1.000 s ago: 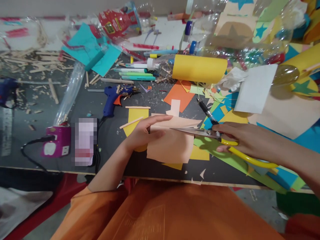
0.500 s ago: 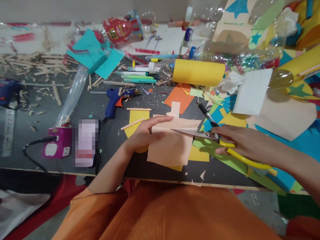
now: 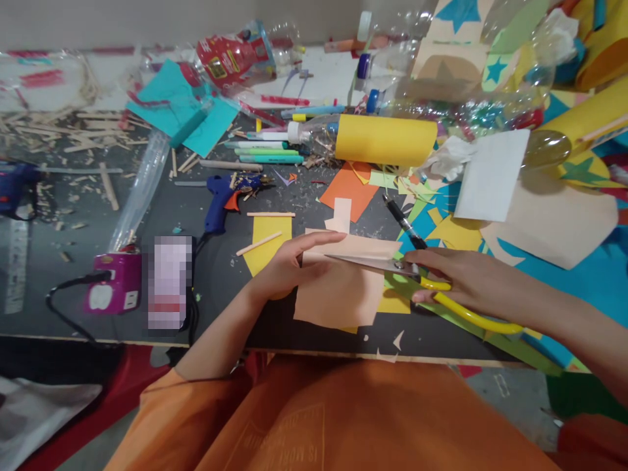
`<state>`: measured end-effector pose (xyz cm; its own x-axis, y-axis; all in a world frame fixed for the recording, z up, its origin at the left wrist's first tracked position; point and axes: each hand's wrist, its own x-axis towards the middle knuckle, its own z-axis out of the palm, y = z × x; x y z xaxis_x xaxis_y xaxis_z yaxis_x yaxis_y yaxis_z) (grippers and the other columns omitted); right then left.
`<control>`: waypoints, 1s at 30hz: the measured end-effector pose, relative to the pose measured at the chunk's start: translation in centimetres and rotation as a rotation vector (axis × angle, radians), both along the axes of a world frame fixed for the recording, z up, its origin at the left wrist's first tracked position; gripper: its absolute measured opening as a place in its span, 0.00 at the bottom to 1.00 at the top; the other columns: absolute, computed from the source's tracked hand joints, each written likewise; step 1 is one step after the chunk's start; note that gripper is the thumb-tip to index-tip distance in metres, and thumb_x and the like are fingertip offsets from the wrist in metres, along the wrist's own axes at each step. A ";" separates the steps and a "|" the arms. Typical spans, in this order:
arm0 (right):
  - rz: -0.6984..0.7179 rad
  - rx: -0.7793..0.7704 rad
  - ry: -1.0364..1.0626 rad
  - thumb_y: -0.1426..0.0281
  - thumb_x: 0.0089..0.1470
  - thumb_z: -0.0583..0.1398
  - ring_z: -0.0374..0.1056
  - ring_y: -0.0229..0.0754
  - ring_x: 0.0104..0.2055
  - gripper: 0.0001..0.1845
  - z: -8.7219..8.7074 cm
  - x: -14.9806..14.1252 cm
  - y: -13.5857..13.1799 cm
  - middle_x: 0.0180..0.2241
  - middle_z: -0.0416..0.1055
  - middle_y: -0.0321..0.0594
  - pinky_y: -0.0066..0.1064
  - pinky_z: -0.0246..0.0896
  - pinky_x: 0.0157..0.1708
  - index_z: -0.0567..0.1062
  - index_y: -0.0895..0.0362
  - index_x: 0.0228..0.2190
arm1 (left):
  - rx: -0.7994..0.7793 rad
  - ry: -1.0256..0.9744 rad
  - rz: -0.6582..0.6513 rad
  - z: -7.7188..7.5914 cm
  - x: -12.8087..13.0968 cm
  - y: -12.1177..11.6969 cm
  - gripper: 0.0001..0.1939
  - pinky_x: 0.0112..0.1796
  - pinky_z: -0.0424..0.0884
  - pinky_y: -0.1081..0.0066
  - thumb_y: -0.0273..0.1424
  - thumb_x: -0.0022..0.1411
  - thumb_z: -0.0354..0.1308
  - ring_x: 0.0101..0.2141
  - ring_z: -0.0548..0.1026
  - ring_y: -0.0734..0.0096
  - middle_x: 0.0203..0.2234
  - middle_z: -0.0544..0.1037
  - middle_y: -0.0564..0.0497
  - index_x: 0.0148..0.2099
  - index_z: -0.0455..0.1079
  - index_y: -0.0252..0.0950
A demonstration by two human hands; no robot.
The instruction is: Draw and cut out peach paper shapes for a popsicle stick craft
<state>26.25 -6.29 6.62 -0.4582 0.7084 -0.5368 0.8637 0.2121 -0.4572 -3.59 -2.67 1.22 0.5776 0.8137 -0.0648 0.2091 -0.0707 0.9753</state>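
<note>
My right hand (image 3: 458, 278) is closed around the yellow handles of a pair of scissors (image 3: 377, 263). The blades point left and lie along a slit in a peach sheet of paper (image 3: 338, 294). At its left edge, my left hand (image 3: 294, 261) grips that sheet, thumb side up, with some fingers hidden beneath it. Yellow paper (image 3: 396, 301) shows under the sheet on the right. A small peach strip (image 3: 342, 210) lies just beyond it. Close to my right hand rests a black pen (image 3: 403, 221).
A blue glue gun (image 3: 219, 203) lies beyond my left hand, near markers (image 3: 271, 158). Left of my forearm are a phone (image 3: 169, 281) and a purple box with a plugged-in cable (image 3: 112, 281). A yellow-wrapped bottle (image 3: 385, 140) lies behind; blue paper (image 3: 583, 288) spreads right.
The scissors and my right hand have moved slightly left, the blades deeper into the peach paper. The sheet has shifted a little to the right.
</note>
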 end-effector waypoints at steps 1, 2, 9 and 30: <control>-0.003 0.003 0.008 0.40 0.53 0.50 0.74 0.54 0.35 0.36 0.0 0.0 0.0 0.40 0.77 0.50 0.39 0.65 0.30 0.74 0.52 0.48 | -0.003 -0.001 0.003 0.0 0.0 0.0 0.22 0.56 0.69 0.63 0.39 0.59 0.64 0.55 0.73 0.59 0.53 0.77 0.46 0.55 0.74 0.42; -0.004 0.001 0.013 0.40 0.53 0.50 0.73 0.53 0.34 0.36 -0.1 0.0 0.1 0.39 0.77 0.49 0.38 0.64 0.29 0.74 0.52 0.49 | -0.006 -0.003 0.003 -0.1 0.0 0.0 0.22 0.56 0.69 0.63 0.38 0.59 0.64 0.55 0.73 0.59 0.53 0.77 0.46 0.55 0.74 0.42; -0.018 -0.055 -0.027 0.40 0.52 0.51 0.74 0.56 0.36 0.38 0.3 0.1 0.3 0.41 0.77 0.51 0.40 0.65 0.30 0.73 0.53 0.51 | 0.024 -0.037 -0.022 -0.4 0.1 0.0 0.21 0.55 0.69 0.65 0.35 0.60 0.64 0.54 0.74 0.62 0.53 0.77 0.47 0.56 0.73 0.44; -0.017 -0.015 -0.026 0.38 0.52 0.49 0.73 0.52 0.33 0.39 0.4 -0.4 0.5 0.38 0.77 0.49 0.37 0.62 0.27 0.74 0.53 0.49 | -0.078 -0.109 0.051 -0.7 0.3 -0.3 0.20 0.47 0.72 0.70 0.38 0.59 0.64 0.50 0.76 0.63 0.53 0.77 0.48 0.54 0.74 0.45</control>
